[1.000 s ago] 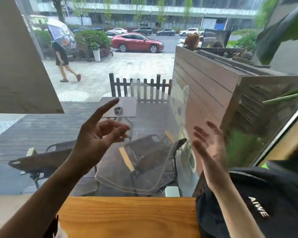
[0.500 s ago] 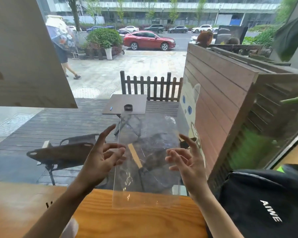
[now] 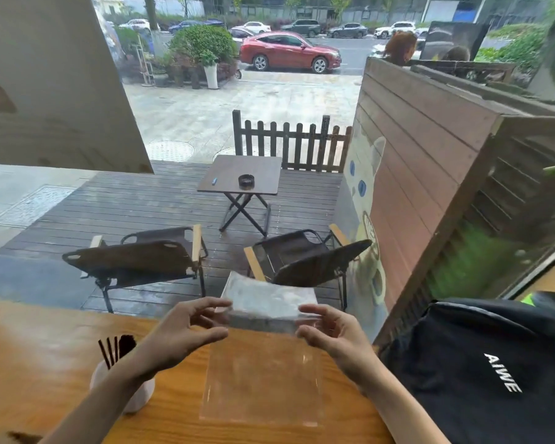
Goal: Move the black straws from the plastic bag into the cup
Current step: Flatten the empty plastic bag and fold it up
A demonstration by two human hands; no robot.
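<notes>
Two hands, left hand (image 3: 186, 331) and right hand (image 3: 330, 331), pinch the clear plastic bag (image 3: 263, 354) above the desk (image 3: 45, 347); black straws (image 3: 111, 347) stand in the cup (image 3: 135, 395) near its left edge

you're sitting at a café window counter, looking out through glass onto a street-side terrace. under your fingers (image 3: 212, 331) runs a long orange wooden counter (image 3: 61, 341) set right against the window. beyond your fingertips lies a wet dark deck (image 3: 135, 206) with two folding camp chairs (image 3: 135, 257) and a small folding table (image 3: 241, 174) carrying an ashtray (image 3: 246, 181). farther out, a low picket fence (image 3: 289, 142) closes the deck off from a paved pavement, potted shrubs (image 3: 202, 49) and parked cars (image 3: 289, 52). to the right of your fingers, a slatted wooden partition (image 3: 430, 149) bears a painted cartoon cat holding a cup.
</notes>
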